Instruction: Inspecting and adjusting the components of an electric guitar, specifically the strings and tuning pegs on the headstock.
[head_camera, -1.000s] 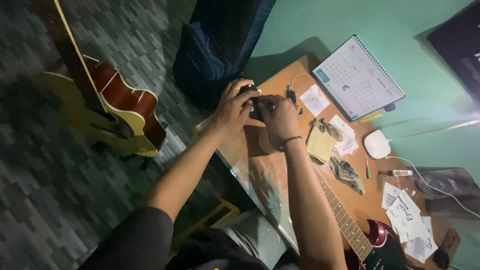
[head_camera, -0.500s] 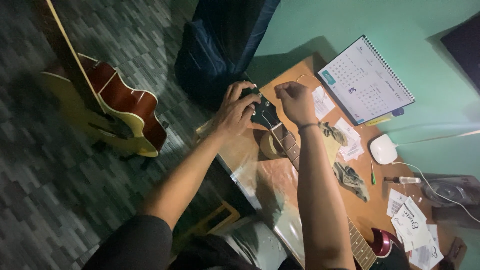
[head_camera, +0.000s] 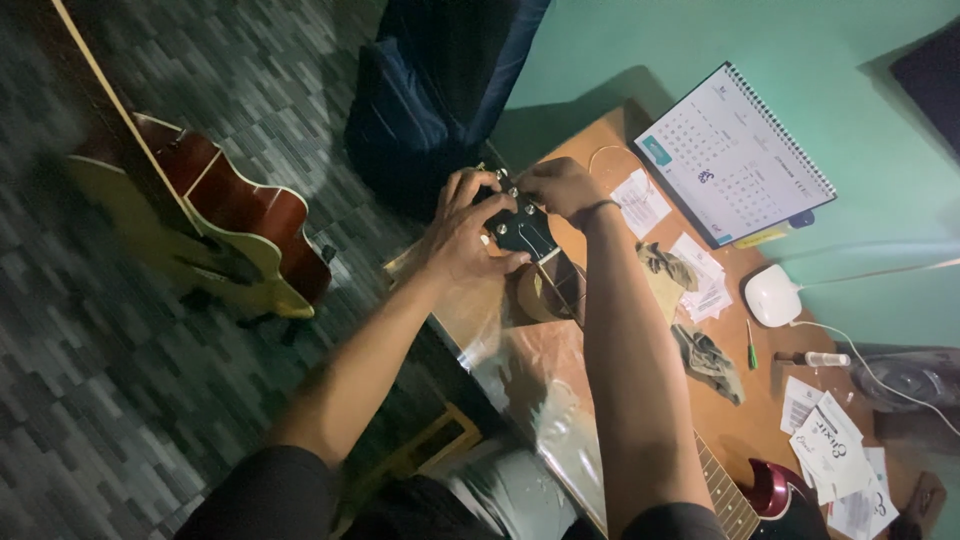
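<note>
Here, far left: acoustic guitar (head_camera: 215, 225) standing on tiled floor (head_camera: 90, 400). Left hand (head_camera: 462, 232) reaches from near left, forearm extended, fingers curled over near side of black guitar headstock (head_camera: 520, 228), thumb along its lower edge. Right hand (head_camera: 558, 186) comes over neck, wrist bent, fingers pinched on far edge of headstock by tuning pegs. Hands close together, both clamped on headstock, at left end of wooden desk (head_camera: 740, 420). Right: desk calendar (head_camera: 735, 155), white mouse (head_camera: 772, 295), screwdriver (head_camera: 751, 343), loose papers (head_camera: 835, 450).
</note>
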